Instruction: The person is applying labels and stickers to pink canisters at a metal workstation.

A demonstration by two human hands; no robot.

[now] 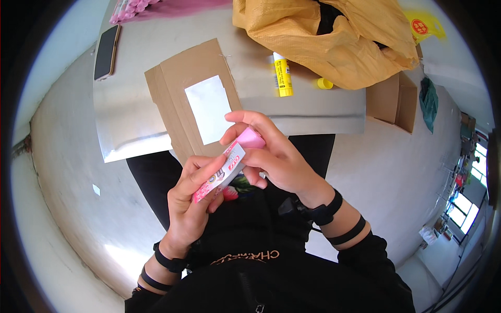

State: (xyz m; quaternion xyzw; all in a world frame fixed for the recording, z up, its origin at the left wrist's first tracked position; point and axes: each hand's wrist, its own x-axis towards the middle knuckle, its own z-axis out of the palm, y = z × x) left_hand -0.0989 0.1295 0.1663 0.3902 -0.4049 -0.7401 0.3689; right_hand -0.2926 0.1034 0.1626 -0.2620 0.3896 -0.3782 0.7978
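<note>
In front of my chest, my left hand (187,201) grips the lower end of a slim piece with a white-and-pink printed label (222,171). Its thumb lies along the label. At the upper end, a smooth pink part (251,138) is held by my right hand (284,164), between thumb and fingers. Whether the label is a loose strip or wrapped round the pink part, I cannot tell. Just beyond my hands, a white paper sheet (206,107) lies on a flat piece of brown cardboard (167,86), which overhangs the table's near edge.
A yellow glue stick (283,78) stands on the metal-topped table (323,117), its yellow cap (324,83) beside it. An orange woven sack (339,47) fills the far right. A phone (107,52) and a bunch of pink sticks (130,9) lie at left. An open carton (394,101) is at right.
</note>
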